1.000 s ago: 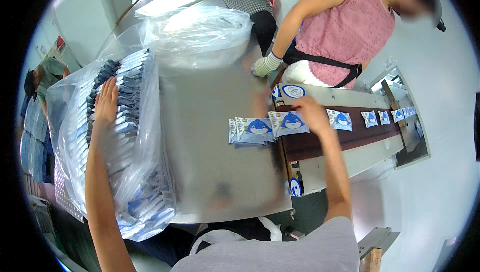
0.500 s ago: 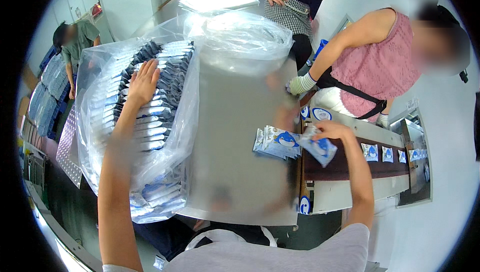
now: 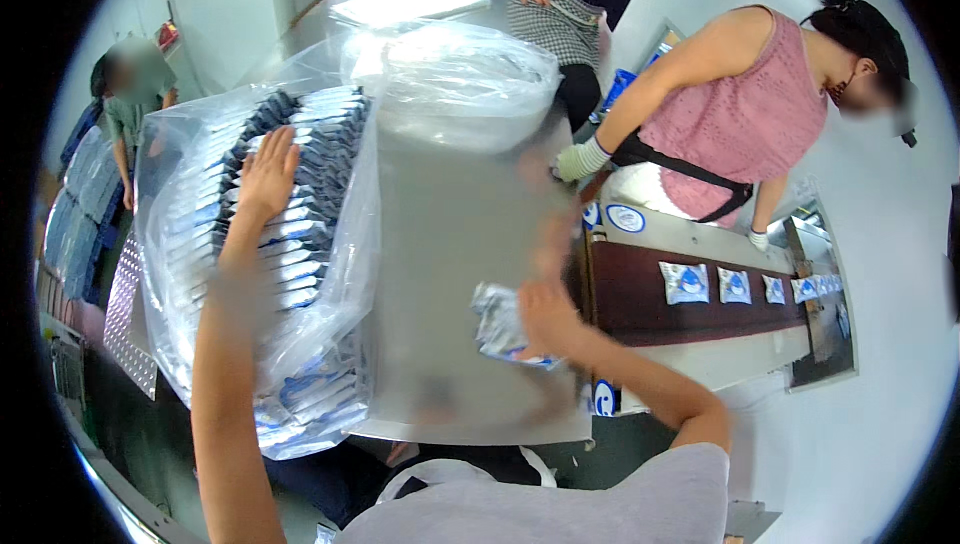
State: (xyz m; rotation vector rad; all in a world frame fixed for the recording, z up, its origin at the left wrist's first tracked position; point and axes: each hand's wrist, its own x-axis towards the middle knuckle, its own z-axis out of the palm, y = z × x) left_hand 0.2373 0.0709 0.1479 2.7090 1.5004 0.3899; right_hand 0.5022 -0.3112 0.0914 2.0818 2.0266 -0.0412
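My left hand [image 3: 268, 174] lies flat, fingers stretched, on rows of small white and blue sealed packets [image 3: 325, 159]. These stand on edge, closely packed, inside a large clear plastic bag [image 3: 352, 274] on the left of the metal table. Near the table's right edge, my right hand [image 3: 548, 319] is closed round a small bunch of the same packets [image 3: 497, 316], their silvery sides partly showing. The hand is a little blurred and its fingertips are hidden, as is part of the bunch.
To the right, a dark red conveyor belt [image 3: 640, 316] carries spaced packets [image 3: 686, 284]. Across it, a person in a pink top [image 3: 730, 94] rests a gloved hand [image 3: 580, 161] by the table corner. Clear plastic bags [image 3: 470, 84] lie at the table's far end. Other people stand behind and left.
My right hand has moved left from over the belt onto the table and gathered the packets there into a bunch. Packets on the belt are nearer the table. My left hand stays on the rows.
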